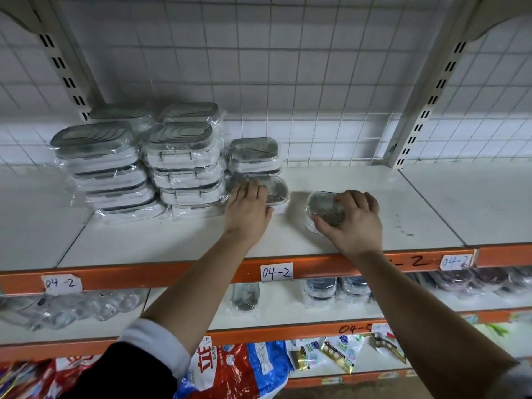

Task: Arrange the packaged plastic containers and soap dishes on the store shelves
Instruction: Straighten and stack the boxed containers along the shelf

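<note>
Stacks of wrapped white containers with grey lids [181,159] stand at the back left of the upper shelf [374,197]. To their right is a shorter pile of small soap dishes [253,156]. My left hand [247,211] lies flat, fingers straight, on the front soap dish [277,191] of that pile. My right hand [354,223] grips another wrapped soap dish [324,208] with thumb and curled fingers; it sits on the shelf a little to the right of the pile.
An orange shelf edge [172,275] carries paper labels reading 04-2. The shelf below holds clear bottles [86,309] at left and more wrapped dishes [334,289] in the middle. Coloured bags [227,370] lie on the lowest shelf. A slotted metal upright [423,110] stands at right.
</note>
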The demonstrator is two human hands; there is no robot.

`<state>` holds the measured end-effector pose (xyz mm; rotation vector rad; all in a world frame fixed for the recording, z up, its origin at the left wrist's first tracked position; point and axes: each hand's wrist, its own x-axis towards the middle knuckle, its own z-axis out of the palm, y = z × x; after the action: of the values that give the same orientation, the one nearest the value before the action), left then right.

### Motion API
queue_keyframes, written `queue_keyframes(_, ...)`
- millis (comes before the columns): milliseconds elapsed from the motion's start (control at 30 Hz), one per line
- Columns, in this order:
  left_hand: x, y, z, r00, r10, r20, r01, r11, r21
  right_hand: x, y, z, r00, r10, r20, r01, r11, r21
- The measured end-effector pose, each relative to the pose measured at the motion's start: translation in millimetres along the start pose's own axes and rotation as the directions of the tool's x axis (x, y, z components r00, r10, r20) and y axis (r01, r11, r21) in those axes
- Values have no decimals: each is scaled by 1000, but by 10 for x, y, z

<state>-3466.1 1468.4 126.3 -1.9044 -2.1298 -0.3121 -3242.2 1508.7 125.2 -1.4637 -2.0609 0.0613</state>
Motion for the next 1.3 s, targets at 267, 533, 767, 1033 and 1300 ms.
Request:
queue_keyframes(267,4,-2,0,999,31,20,-30,998,-53,6,8,7,999,9,51,-10,1000,20)
queue_keyframes(533,-509,-148,-255,962,167,-215,-203,966,-161,-15,-37,-67,996,-85,22,84,996,37)
queue_keyframes(767,-692,-326,-232,940,81,-332,-144,975,-168,94,-343,-47,985,-133,-107,154,961,228)
queue_keyframes(1033,-717,-298,-156,870,161,-465,-183,983,-1,519,-985,250,952,-303,30,285,921,266)
queue_keyframes(1300,-715,-307,-183,876,149,-458,-166,986,4,732,-1272,494,941,-337,37,333,939,85)
